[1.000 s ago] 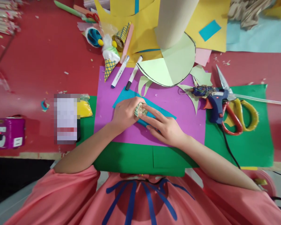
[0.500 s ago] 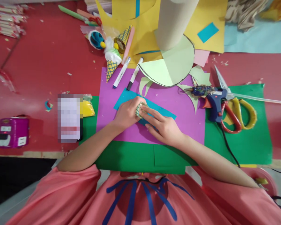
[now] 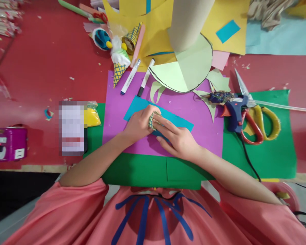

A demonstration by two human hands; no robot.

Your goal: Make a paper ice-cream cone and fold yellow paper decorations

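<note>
My left hand (image 3: 139, 123) and my right hand (image 3: 177, 137) meet over a small checked paper cone (image 3: 153, 121), yellow-green with dark grid lines. Both hands grip it, the left curled around its left side, the right with fingers laid across its top. The cone lies on a teal paper piece (image 3: 178, 119), which rests on a purple sheet (image 3: 193, 136). Under that is a green sheet (image 3: 267, 160). Most of the cone is hidden by my fingers.
A blue glue gun (image 3: 232, 109) and red and yellow scissors (image 3: 260, 122) lie at the right. Two markers (image 3: 136, 79), finished paper ice-cream cones (image 3: 119, 64), a pale green paper circle (image 3: 186, 68) and a cardboard roll (image 3: 188, 23) sit beyond. A purple box (image 3: 7, 144) stands far left.
My hands have stayed on the cone; the right fingers have shifted slightly over it and the cone has turned a little. The view moved slightly.
</note>
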